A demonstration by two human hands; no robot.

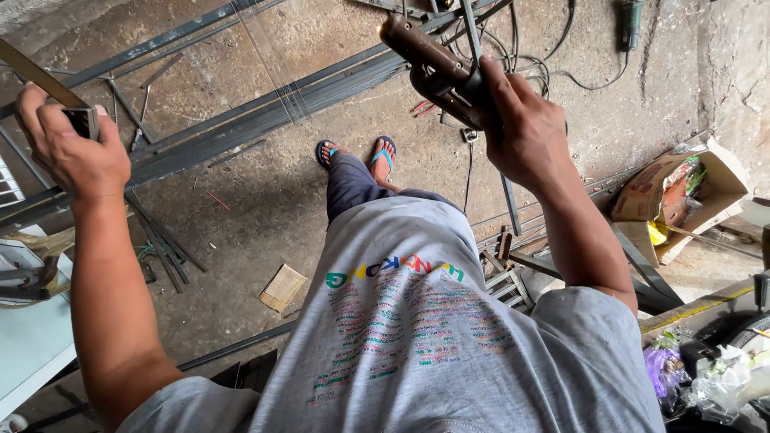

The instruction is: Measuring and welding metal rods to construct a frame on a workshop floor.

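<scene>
Concrete floor (265,200); tool (429,68) half-hidden by right hand (521,132)

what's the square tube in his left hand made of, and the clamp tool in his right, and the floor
Square tube: apparently steel, dull dark grey, hollow end showing. Clamp tool in the right hand: looks like metal, brown and rusty, worn. Floor: likely bare concrete, grey, stained and dusty. Left hand grips the tube.

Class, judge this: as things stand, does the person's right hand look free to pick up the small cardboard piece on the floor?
Probably not: the right hand is raised and gripping a welding electrode holder, while the cardboard piece lies low on the floor.
</scene>
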